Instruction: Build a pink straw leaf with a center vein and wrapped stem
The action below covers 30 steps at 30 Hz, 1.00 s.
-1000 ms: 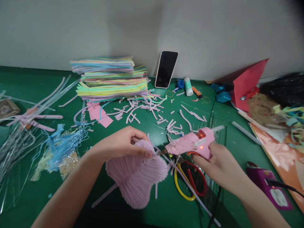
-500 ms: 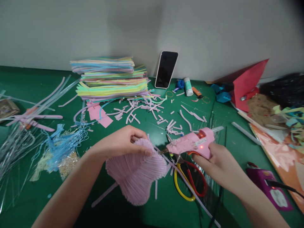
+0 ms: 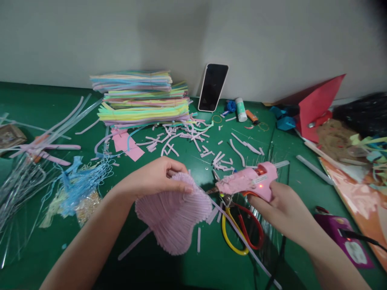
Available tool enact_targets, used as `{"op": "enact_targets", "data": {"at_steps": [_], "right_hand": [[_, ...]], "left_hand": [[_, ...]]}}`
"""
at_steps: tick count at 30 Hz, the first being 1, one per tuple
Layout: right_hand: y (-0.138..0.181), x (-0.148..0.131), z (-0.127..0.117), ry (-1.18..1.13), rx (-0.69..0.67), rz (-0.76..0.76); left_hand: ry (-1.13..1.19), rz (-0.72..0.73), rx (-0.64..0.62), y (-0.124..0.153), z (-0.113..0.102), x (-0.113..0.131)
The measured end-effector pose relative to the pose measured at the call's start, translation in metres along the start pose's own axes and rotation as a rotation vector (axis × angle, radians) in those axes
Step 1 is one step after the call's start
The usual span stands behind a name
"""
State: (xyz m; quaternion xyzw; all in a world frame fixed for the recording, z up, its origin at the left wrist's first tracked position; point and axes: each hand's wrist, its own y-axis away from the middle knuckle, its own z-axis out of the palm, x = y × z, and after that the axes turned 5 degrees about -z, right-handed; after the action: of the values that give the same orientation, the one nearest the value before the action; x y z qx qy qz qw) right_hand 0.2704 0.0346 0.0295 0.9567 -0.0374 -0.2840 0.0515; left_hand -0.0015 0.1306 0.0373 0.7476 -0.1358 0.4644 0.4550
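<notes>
Between thumb and fingers, my left hand pinches the upper edge of a lilac shape made of pipe cleaners, ribbed and rounded at its lower end. My right hand is wrapped round the handle of a pink hot glue gun with its light glowing. The gun's nozzle points left, close to the shape's right edge. A long lilac pipe cleaner runs from that edge toward the lower right. It crosses over scissors with one yellow and one red handle loop, lying under the gun.
Bundled pipe cleaners lie at the back beside a propped phone. Cut lilac pieces are scattered in front. Blue tassels and clear sticks lie left, a purple box with a cable right.
My right hand has drawn the glue gun slightly right, and its nozzle is a little farther from the lilac shape. The left hand keeps its pinch, with the shape tilted slightly.
</notes>
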Motion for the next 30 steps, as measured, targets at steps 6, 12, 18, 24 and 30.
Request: {"op": "enact_targets", "data": {"at_steps": [6,12,18,24,30], "right_hand": [[0.0011,0.0029,0.0,-0.037,-0.018,0.018],[0.0024,0.003,-0.0013,-0.014,0.005,0.004],[0.0021,0.0027,-0.002,-0.002,0.012,0.003],[0.0045,0.008,-0.0014,0.009,0.006,-0.001],[0.0057,0.0076,-0.0002,0.025,0.01,-0.003]], "left_hand": [[0.0,0.009,0.0,-0.0012,-0.0013,-0.002],[0.024,0.01,0.018,-0.0016,-0.0014,-0.003],[0.027,0.009,0.035,-0.0013,-0.001,-0.0015],[0.024,0.0,0.035,-0.0019,-0.003,-0.003],[0.011,0.001,0.064,-0.0009,-0.0027,-0.0027]]}}
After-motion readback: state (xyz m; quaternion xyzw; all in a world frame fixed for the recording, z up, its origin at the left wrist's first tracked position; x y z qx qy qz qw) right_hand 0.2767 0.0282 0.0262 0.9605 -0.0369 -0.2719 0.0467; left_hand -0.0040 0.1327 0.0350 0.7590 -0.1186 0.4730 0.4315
